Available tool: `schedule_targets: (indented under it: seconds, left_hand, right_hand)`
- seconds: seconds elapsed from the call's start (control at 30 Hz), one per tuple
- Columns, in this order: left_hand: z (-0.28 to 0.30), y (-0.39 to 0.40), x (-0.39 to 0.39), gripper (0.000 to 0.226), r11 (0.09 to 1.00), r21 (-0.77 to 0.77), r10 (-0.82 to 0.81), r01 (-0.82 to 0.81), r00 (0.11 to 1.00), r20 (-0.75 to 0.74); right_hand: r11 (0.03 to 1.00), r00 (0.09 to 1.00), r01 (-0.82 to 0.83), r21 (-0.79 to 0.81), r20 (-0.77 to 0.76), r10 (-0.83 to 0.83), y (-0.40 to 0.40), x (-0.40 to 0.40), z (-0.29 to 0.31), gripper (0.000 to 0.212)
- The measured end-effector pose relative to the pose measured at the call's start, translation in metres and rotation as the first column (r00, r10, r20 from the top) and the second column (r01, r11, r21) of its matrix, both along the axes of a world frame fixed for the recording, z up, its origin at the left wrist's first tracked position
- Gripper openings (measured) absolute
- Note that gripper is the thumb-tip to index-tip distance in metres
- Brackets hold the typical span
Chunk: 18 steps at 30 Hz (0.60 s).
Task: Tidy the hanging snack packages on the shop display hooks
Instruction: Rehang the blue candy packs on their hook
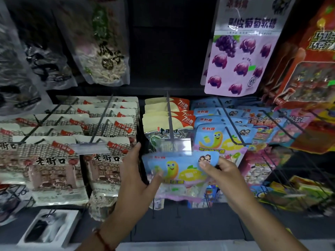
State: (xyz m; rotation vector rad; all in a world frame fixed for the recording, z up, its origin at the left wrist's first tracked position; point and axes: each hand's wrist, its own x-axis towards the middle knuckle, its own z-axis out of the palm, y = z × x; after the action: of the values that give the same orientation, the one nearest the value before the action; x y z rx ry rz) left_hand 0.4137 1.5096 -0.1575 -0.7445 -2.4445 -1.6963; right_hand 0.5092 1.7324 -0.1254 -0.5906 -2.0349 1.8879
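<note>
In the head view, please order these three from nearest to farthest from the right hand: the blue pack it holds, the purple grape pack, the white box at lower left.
From the right hand:
1. Blue pack, held in its fingers, centre.
2. Purple grape pack, hanging above, upper right.
3. White box, far lower left.

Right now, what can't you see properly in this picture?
Head view only:
- Blue gummy packet: left hand and right hand cover parts; its hang hole isn't visible.
- Price tag: glare, unreadable.
- Dark packets: blurred, cut by left edge.
- Red box: cut by right edge.
</note>
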Motion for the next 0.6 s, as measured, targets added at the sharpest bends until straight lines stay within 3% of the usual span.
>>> schedule_targets:
  seconds: [0.13,0.23,0.33,0.5,0.6]
  left_hand:
    - [0.012,0.009,0.01,0.058,0.98,0.095,-0.191,0.172,0.949,0.25]
    - [0.01,0.024,0.014,0.032,0.982,0.12,-0.175,0.146,0.943,0.284]
    - [0.003,0.035,0.017,0.009,0.978,0.108,-0.204,0.178,0.919,0.336]
    - [-0.005,0.056,0.028,0.036,0.959,0.034,-0.277,0.28,0.911,0.307]
    - [-0.006,0.072,0.03,0.032,0.957,-0.029,-0.264,0.288,0.91,0.321]
  right_hand:
    - [0.996,0.999,0.04,-0.074,-0.005,-0.04,0.007,0.019,-0.001,0.018]
    - [0.995,0.999,0.044,-0.093,0.013,-0.043,0.015,0.027,-0.005,0.027]
    - [0.992,0.998,0.057,-0.11,0.03,-0.054,0.023,0.035,-0.012,0.019]
    - [0.986,0.99,0.129,-0.104,0.072,-0.122,0.04,0.048,-0.026,0.014]
    - [0.982,0.988,0.144,-0.123,0.083,-0.134,0.05,0.055,-0.031,0.016]
